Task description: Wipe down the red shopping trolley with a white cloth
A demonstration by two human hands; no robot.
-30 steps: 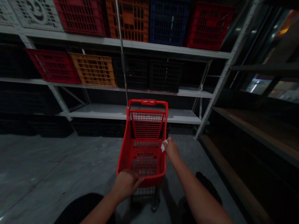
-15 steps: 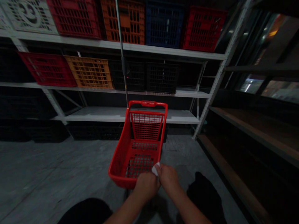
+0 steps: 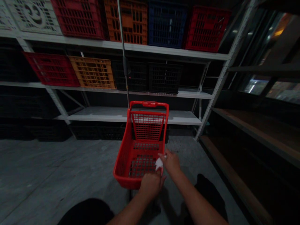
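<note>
Moved: since the last shot the hands have come apart a bit, with the right one now up over the basket, and the red shopping basket [image 3: 121, 165] sits straighter than it did.

Left hand [image 3: 151, 186]: down at the near rim of the basket, fingers curled. Looks like it's on the rim, but I can't tell if it's actually gripping it.

Right hand [image 3: 170, 162]: hovering above the basket's near corner, fingers loosely bent toward the left hand. Can't tell if it's closed on anything.

White scrap: a crumpled bit of paper or tissue [image 3: 159, 163] sits right between the hands, touching the right fingers. No way to say which hand has it.

Basket: right in front of the person on the grey concrete floor [image 3: 47, 168], with its red handle [image 3: 148, 104] at the far end and a mesh panel [image 3: 148, 126] just below that.

Shelves: white steel racking [image 3: 225, 70] straight ahead, with a blue crate [image 3: 167, 26], an orange crate [image 3: 125, 22] and a red crate [image 3: 206, 29] up top, and black crates [image 3: 164, 78] one level down.

Pole: a thin metal pole [image 3: 123, 40] runs up behind the handle.

Right side: dark wooden shelves [image 3: 246, 131], well apart from the hands.
</note>
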